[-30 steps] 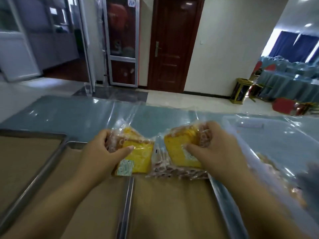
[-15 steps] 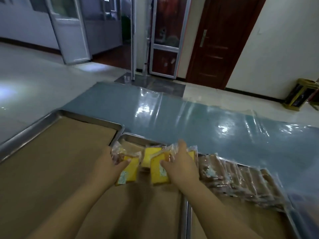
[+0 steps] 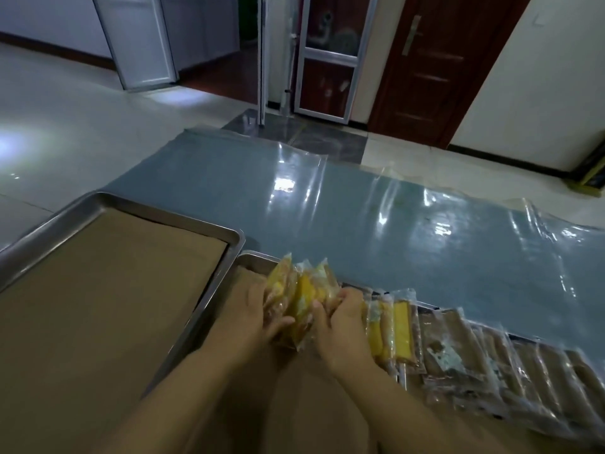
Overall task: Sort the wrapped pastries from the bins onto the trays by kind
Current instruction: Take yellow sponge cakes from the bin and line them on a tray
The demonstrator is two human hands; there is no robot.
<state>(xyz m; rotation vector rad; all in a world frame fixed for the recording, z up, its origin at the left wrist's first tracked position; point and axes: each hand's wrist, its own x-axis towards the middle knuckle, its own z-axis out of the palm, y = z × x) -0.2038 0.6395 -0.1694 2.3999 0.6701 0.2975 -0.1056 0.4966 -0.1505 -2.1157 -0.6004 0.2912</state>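
Note:
Both my hands hold a small bunch of yellow wrapped pastries [image 3: 302, 299] standing on edge at the far end of the middle tray [image 3: 253, 258]. My left hand [image 3: 258, 317] grips the bunch from the left, my right hand [image 3: 340, 322] from the right. Right beside my right hand, more yellow wrapped pastries [image 3: 394, 332] lie in a row. A row of brown wrapped pastries [image 3: 491, 365] continues to the right on the right tray.
A large steel tray [image 3: 183, 219] lined with brown paper lies at the left. The trays rest on a table covered with blue cloth and clear plastic film [image 3: 393, 231]. Beyond are a tiled floor, a glass door and a wooden door [image 3: 435, 60].
My hands have brought the yellow pastries together from flat and apart to an upright bunch at the middle tray's far end. The view has swung left and down.

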